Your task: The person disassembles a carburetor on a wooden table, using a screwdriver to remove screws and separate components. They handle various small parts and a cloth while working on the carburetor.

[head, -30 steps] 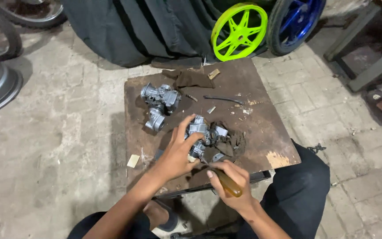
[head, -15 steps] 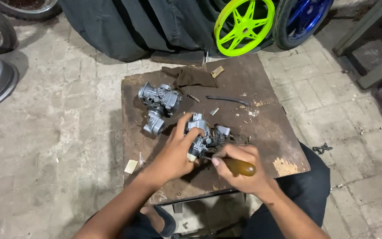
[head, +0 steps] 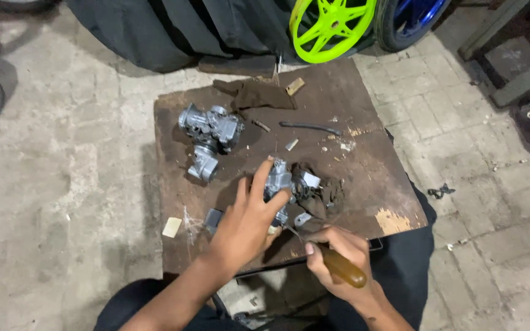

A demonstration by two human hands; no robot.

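Against the frame half a second back, we note the view has closed in and shifted; our left hand [head: 246,224] stays on the small metal engine part [head: 282,184], while our right hand [head: 338,263] sits lower and nearer the front edge of the surface [head: 369,178]. Left grip: fingers spread and pressed over the part, pinning it to the board at centre. Right grip: closed around the amber handle of a screwdriver [head: 341,270]; its thin shaft points up-left toward the part, tip hidden behind the left hand. A second, larger metal part [head: 210,138] lies well apart, upper left. A pale square tag [head: 172,227] lies near the left edge, markings illegible. A dark rag [head: 259,95] rests at the far edge. The green wheel [head: 329,27] is cut off at the top.
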